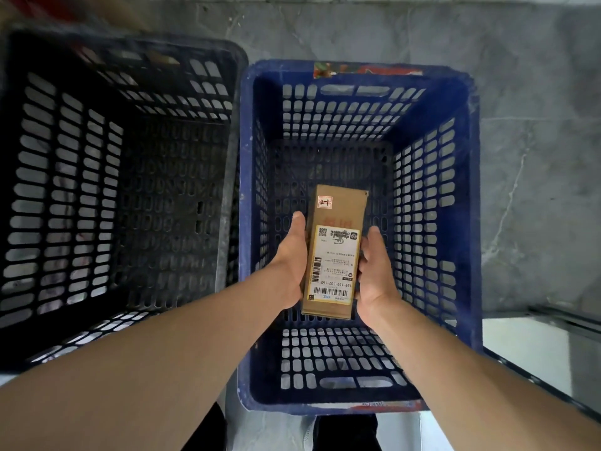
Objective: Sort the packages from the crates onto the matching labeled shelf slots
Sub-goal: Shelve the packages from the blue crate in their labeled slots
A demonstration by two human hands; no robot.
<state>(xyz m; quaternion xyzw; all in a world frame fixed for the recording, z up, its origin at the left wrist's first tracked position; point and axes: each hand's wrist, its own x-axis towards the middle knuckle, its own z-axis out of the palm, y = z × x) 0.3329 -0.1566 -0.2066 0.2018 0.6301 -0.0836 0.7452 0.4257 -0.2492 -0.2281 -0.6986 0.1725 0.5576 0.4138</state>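
A long brown cardboard package [335, 219] with a white shipping label and a small red sticker is held lengthwise inside the blue crate [468, 196]. My left hand [291, 258] grips its left side, thumb along the edge. My right hand [375, 271] grips its right side. No other package shows in the blue crate. Whether the box touches the crate floor or hangs above it is unclear.
A black perforated crate [227, 151] stands touching the blue one on the left, with no packages visible in it. Both sit on a grey stone floor [536, 141]. A pale ledge with a dark rail [536, 346] lies at the lower right. My shoes show below the blue crate.
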